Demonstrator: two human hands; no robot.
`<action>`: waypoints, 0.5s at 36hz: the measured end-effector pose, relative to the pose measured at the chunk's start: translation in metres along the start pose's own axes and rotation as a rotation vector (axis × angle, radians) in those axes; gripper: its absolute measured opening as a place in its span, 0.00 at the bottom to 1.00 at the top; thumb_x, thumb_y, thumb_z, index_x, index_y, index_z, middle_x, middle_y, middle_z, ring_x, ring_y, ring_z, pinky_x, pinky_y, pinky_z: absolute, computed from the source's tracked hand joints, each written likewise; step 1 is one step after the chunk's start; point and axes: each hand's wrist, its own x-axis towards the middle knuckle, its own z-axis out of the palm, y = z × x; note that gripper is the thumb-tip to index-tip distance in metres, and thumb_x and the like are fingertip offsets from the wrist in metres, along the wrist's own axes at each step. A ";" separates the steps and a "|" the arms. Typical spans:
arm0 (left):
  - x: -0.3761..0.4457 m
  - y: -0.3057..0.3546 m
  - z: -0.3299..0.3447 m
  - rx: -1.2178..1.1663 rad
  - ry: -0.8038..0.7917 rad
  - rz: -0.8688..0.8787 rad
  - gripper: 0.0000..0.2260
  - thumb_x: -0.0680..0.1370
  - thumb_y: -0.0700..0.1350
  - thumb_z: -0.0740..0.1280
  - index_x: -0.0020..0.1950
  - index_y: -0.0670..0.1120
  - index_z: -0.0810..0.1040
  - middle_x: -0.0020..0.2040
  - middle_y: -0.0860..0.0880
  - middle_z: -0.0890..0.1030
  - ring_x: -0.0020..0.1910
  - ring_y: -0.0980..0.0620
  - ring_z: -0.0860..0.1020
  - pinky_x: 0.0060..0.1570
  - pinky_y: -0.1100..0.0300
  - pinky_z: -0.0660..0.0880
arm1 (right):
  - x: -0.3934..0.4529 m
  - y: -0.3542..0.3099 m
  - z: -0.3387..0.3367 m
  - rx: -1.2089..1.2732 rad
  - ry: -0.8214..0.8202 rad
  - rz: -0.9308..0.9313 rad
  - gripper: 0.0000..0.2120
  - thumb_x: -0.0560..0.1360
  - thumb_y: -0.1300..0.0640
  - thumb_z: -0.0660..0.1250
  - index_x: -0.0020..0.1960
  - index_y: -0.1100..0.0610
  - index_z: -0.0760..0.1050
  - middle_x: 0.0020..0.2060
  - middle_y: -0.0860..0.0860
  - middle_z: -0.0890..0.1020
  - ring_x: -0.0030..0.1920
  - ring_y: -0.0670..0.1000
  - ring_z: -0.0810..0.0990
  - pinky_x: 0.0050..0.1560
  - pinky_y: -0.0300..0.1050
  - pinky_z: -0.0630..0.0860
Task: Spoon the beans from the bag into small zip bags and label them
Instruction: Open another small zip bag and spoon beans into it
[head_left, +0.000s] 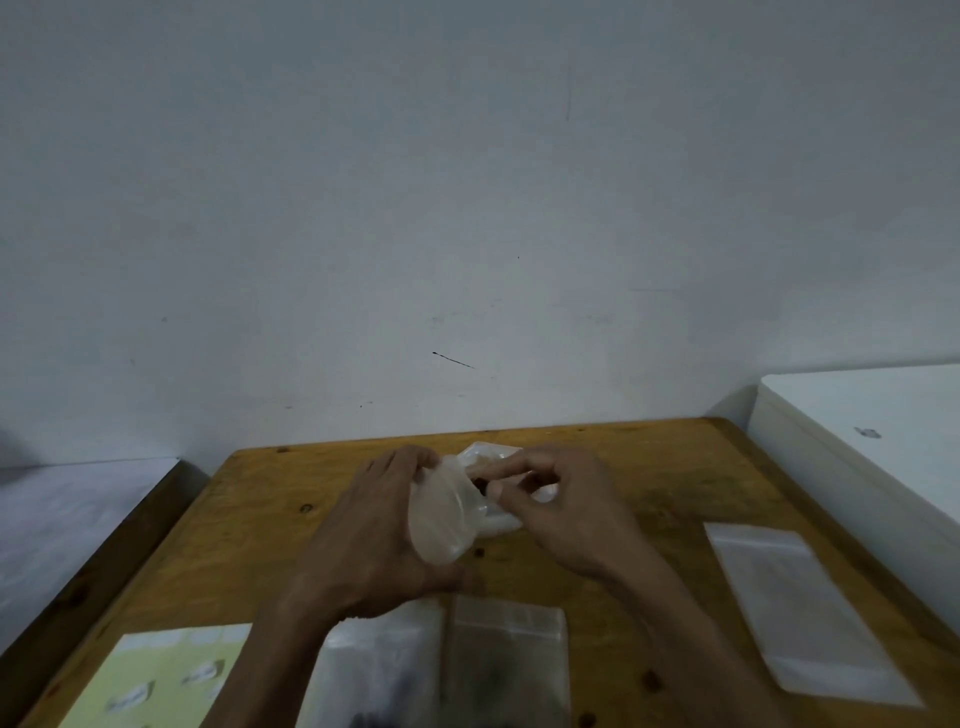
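Observation:
Over the middle of the wooden table (649, 467), both hands hold a crumpled clear plastic bag (447, 514). My left hand (374, 525) grips its left side, fingers wrapped around it. My right hand (561, 504) pinches the bag's top edge between thumb and fingers. A small dark spot shows inside near the pinch; whether it is beans I cannot tell. Two small zip bags (504, 660) lie flat near the front edge, with dark contents showing faintly through them. A yellow label sheet (161, 680) lies at the front left.
A stack of empty clear zip bags (810, 613) lies at the table's right side. A white surface (883, 436) adjoins the table on the right, a grey one (67, 525) lies to the left. A pale wall (467, 208) stands directly behind the table.

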 end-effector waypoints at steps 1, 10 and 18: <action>0.000 -0.002 -0.001 0.006 0.016 -0.008 0.43 0.58 0.62 0.80 0.68 0.59 0.62 0.61 0.62 0.66 0.58 0.59 0.66 0.56 0.60 0.73 | 0.001 0.006 -0.001 -0.047 0.054 0.028 0.06 0.76 0.51 0.72 0.52 0.47 0.85 0.52 0.41 0.82 0.47 0.39 0.79 0.39 0.29 0.73; 0.012 -0.024 0.002 0.081 0.081 -0.087 0.45 0.59 0.62 0.80 0.70 0.56 0.63 0.59 0.60 0.65 0.58 0.56 0.64 0.53 0.60 0.67 | 0.008 0.064 -0.004 -0.264 0.042 0.513 0.32 0.76 0.41 0.69 0.75 0.54 0.68 0.71 0.54 0.73 0.69 0.56 0.72 0.64 0.52 0.73; 0.025 -0.027 0.011 0.105 -0.136 -0.113 0.48 0.58 0.63 0.80 0.72 0.57 0.60 0.63 0.57 0.67 0.60 0.54 0.65 0.60 0.56 0.70 | 0.012 0.072 0.021 0.511 0.299 0.675 0.05 0.74 0.59 0.74 0.49 0.59 0.82 0.35 0.54 0.84 0.32 0.49 0.79 0.32 0.40 0.76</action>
